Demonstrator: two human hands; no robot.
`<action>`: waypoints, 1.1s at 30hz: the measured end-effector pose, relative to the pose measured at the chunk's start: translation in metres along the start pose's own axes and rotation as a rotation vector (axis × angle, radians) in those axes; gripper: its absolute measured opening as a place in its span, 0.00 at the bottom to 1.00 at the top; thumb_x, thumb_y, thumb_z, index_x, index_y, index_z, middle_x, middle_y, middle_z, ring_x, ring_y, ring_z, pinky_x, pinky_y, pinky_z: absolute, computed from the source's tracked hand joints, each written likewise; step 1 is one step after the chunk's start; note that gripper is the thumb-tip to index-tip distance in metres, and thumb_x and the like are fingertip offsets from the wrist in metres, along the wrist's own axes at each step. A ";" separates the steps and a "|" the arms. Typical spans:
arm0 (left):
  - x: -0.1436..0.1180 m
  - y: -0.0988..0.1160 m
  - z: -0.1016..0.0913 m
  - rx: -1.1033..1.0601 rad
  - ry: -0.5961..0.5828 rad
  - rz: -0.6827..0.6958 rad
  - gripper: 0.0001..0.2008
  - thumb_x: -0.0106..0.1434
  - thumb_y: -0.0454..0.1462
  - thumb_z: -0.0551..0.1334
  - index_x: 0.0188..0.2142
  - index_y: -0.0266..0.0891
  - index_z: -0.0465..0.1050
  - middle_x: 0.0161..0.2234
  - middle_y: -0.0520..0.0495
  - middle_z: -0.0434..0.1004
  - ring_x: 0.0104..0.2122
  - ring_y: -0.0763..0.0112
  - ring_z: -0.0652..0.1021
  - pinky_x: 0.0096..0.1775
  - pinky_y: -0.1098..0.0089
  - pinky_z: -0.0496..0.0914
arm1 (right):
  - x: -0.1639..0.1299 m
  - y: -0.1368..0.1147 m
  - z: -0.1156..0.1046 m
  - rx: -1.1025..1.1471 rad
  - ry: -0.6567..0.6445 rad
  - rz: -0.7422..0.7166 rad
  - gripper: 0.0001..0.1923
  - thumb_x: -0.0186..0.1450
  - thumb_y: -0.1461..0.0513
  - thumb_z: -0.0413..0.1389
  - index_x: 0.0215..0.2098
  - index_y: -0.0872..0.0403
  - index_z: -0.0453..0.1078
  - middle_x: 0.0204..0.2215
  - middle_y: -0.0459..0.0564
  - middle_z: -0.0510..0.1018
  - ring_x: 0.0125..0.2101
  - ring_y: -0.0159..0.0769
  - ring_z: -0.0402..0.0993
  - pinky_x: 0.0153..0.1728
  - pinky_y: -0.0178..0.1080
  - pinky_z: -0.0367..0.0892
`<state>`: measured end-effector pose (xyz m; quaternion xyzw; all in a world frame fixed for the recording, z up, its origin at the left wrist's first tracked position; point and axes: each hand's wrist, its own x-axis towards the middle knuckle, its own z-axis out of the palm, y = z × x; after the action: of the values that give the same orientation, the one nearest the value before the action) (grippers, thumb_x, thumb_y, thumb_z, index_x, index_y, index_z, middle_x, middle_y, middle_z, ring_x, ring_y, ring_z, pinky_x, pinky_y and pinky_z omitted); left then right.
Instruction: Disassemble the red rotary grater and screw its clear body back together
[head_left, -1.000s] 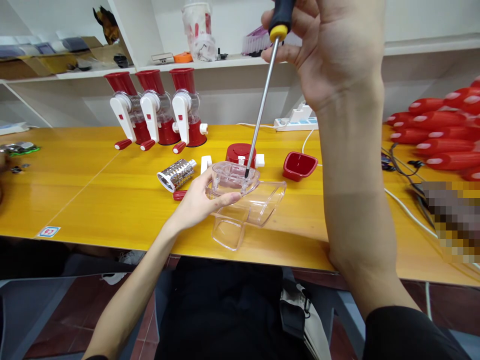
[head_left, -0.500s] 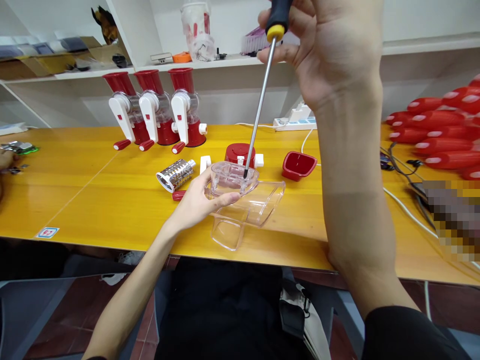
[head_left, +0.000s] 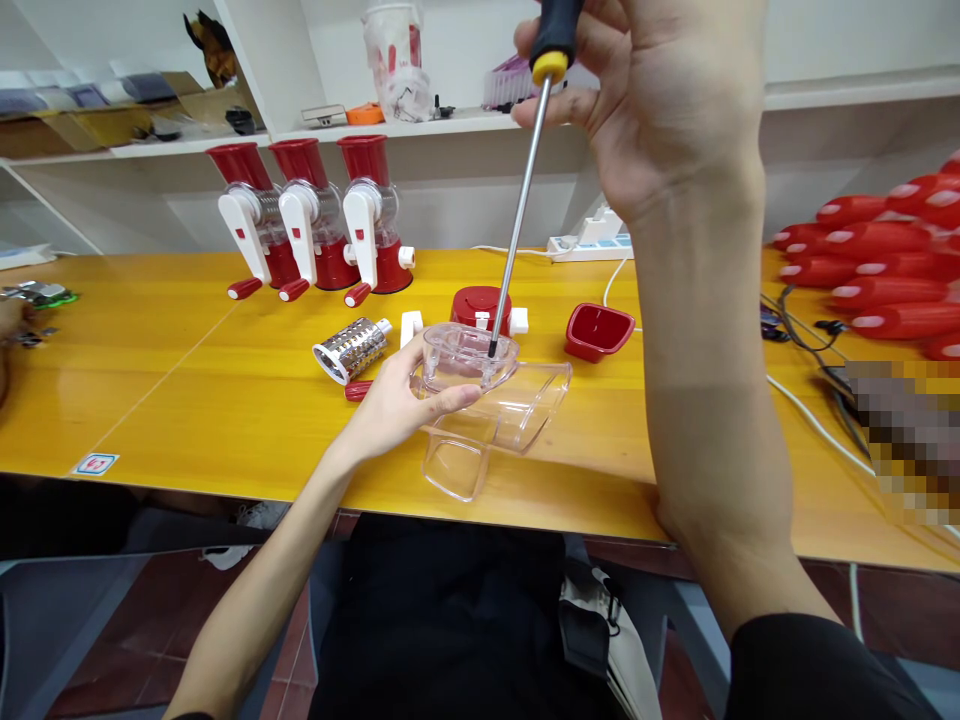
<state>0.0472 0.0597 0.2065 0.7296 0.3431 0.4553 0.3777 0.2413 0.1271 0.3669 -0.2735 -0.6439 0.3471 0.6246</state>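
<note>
My left hand (head_left: 405, 395) grips a clear plastic grater housing (head_left: 525, 400) near the table's front edge, thumb across its near side. The housing lies with its round base up and its square chute toward me. High above it, my right hand (head_left: 607, 100) is closed on the dark handle of a screwdriver (head_left: 521, 200) with a yellow collar. The shaft slants down, and its tip is inside the housing's rim. Any screw under the tip is too small to make out. Behind the housing sit a red base (head_left: 481, 305) and a red-handled white crank (head_left: 411, 326), partly hidden.
A metal grater drum (head_left: 351, 350) lies left of the housing, and a red hopper (head_left: 598, 332) to the right. Several assembled rotary graters (head_left: 373, 215) stand behind. Red handles (head_left: 877, 255) are piled at right beside cables. A power strip (head_left: 592, 246) sits at the back.
</note>
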 end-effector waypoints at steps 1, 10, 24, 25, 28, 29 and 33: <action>0.000 0.000 0.000 -0.003 0.000 -0.001 0.28 0.58 0.47 0.71 0.54 0.39 0.72 0.54 0.42 0.78 0.53 0.56 0.77 0.57 0.57 0.71 | 0.000 0.000 0.000 -0.002 0.003 0.005 0.26 0.60 0.56 0.47 0.55 0.51 0.45 0.38 0.34 0.69 0.38 0.14 0.75 0.29 0.25 0.75; -0.001 -0.001 -0.001 -0.012 0.002 0.003 0.27 0.58 0.46 0.72 0.55 0.41 0.72 0.54 0.43 0.77 0.53 0.58 0.77 0.56 0.59 0.70 | 0.005 0.004 -0.002 0.038 0.033 -0.006 0.29 0.58 0.55 0.51 0.54 0.50 0.46 0.40 0.32 0.67 0.41 0.17 0.77 0.37 0.32 0.80; -0.001 -0.002 -0.001 -0.006 0.006 0.006 0.28 0.58 0.46 0.71 0.56 0.40 0.71 0.55 0.43 0.77 0.54 0.58 0.77 0.57 0.58 0.71 | 0.005 0.003 -0.002 0.057 0.008 0.005 0.27 0.59 0.54 0.50 0.54 0.48 0.46 0.41 0.34 0.68 0.36 0.16 0.76 0.29 0.21 0.73; -0.001 -0.002 -0.001 -0.007 0.003 0.006 0.28 0.58 0.46 0.71 0.56 0.40 0.71 0.55 0.43 0.77 0.54 0.58 0.77 0.58 0.58 0.71 | 0.005 0.003 -0.003 0.079 -0.006 0.003 0.26 0.60 0.53 0.49 0.53 0.51 0.46 0.40 0.35 0.68 0.36 0.16 0.76 0.29 0.21 0.73; -0.001 -0.002 -0.001 -0.002 0.001 0.003 0.28 0.58 0.47 0.71 0.55 0.40 0.72 0.55 0.42 0.77 0.54 0.56 0.77 0.58 0.56 0.70 | 0.003 0.005 -0.003 0.136 -0.072 0.001 0.23 0.62 0.52 0.46 0.50 0.53 0.46 0.41 0.34 0.71 0.39 0.17 0.77 0.34 0.22 0.75; -0.001 -0.002 -0.001 0.005 0.001 0.006 0.28 0.58 0.47 0.71 0.54 0.39 0.72 0.55 0.41 0.77 0.54 0.56 0.77 0.58 0.56 0.70 | 0.002 0.006 -0.003 0.143 -0.087 0.004 0.21 0.63 0.53 0.45 0.50 0.53 0.46 0.42 0.33 0.71 0.41 0.17 0.77 0.35 0.22 0.76; -0.001 -0.001 -0.001 0.012 0.002 0.013 0.27 0.58 0.48 0.71 0.54 0.40 0.72 0.55 0.42 0.77 0.54 0.56 0.77 0.58 0.56 0.71 | 0.002 0.007 -0.001 0.119 -0.071 0.003 0.23 0.61 0.52 0.47 0.51 0.52 0.46 0.42 0.34 0.70 0.38 0.15 0.76 0.33 0.22 0.75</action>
<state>0.0463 0.0596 0.2057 0.7337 0.3413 0.4563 0.3702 0.2420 0.1330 0.3627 -0.2244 -0.6435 0.3949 0.6161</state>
